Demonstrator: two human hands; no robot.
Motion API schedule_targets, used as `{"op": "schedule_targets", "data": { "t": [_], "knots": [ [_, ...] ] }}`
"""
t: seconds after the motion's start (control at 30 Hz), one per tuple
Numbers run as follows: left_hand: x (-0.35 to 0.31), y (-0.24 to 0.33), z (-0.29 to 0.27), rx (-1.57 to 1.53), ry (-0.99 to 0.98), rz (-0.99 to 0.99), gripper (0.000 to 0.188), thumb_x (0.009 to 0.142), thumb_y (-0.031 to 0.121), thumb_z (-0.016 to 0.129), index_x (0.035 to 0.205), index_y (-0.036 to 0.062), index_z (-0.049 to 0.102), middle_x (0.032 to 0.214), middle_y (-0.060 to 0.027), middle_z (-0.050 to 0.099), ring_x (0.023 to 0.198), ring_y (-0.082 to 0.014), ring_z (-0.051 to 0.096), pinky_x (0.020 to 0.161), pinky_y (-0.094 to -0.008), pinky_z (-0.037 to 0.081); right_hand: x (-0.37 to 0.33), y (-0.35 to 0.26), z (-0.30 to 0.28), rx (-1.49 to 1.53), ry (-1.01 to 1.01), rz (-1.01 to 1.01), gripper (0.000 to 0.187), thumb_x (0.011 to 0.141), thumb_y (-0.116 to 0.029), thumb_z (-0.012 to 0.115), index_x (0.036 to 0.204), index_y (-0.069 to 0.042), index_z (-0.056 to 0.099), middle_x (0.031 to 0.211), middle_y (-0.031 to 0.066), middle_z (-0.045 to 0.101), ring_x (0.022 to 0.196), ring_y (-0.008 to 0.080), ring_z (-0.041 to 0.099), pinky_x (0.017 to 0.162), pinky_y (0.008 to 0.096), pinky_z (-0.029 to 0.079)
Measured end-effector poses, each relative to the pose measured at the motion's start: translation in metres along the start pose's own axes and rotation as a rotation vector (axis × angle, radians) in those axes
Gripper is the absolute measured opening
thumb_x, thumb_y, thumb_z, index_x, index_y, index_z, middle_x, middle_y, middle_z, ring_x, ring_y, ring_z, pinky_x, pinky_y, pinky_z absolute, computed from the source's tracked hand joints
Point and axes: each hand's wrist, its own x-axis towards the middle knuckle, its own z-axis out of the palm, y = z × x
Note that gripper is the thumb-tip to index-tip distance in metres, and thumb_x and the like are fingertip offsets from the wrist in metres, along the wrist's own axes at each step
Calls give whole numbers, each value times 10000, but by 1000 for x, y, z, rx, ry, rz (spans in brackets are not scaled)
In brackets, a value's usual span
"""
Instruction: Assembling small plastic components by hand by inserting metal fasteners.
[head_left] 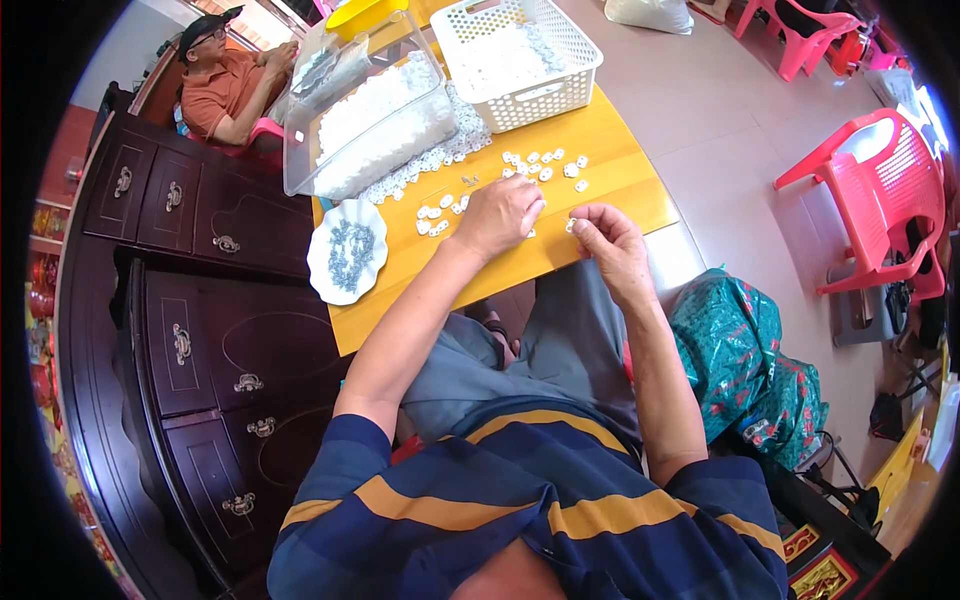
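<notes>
My right hand (615, 250) is raised at the table's near edge, its thumb and forefinger pinching a small white plastic piece (571, 225). Curled over the tabletop, my left hand (498, 217) has its fingers bent together; anything inside them is hidden. Several like white oval pieces (545, 173) lie scattered beyond both hands, and another loose group (432, 227) is left of my left hand. A few tiny metal parts (470, 181) rest just past its knuckles. To the left, a white scalloped plate (318, 262) holds a heap of small grey metal parts (350, 255).
A clear plastic bin (300, 165) full of white pieces stands at the table's far left, beside a white perforated basket (545, 100). Dark wooden drawers (250, 330) border the left side. Green bags (725, 340) and a pink chair (880, 190) are at right. Another person (230, 95) sits far left.
</notes>
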Motion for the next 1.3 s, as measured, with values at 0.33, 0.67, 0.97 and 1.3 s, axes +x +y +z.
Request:
{"op": "schedule_targets", "data": {
  "t": [0.33,0.67,0.97,1.3],
  "knots": [
    [-20,39,-16,-1159,101,-575,148,980,132,613,1003,6,689,823,-29,696,585,-40,549,552,-209,489,-2,-1,1,14,-30,12,114,959,-115,669,1048,-43,671,845,-41,627,718,35,541,648,196,460],
    [-34,55,-16,-1083,150,-576,141,965,70,608,1063,-6,676,873,-32,711,729,-48,636,625,-205,523,-4,5,7,20,-89,16,109,964,-99,650,1046,-29,672,850,-25,634,718,50,543,649,208,449],
    [-33,58,-12,-1003,221,-537,113,925,29,646,1019,-13,693,835,-22,711,714,-48,641,621,-209,528,-4,3,8,-11,-77,19,108,955,-93,651,1031,-20,674,851,-18,639,719,52,547,643,208,446],
    [-33,60,-7,-859,184,-448,91,925,41,671,986,-4,721,791,1,697,657,-36,594,593,-191,490,-4,4,7,11,-74,28,119,954,-108,660,1038,-23,669,845,-33,639,733,29,558,634,184,452]
  ]
}}
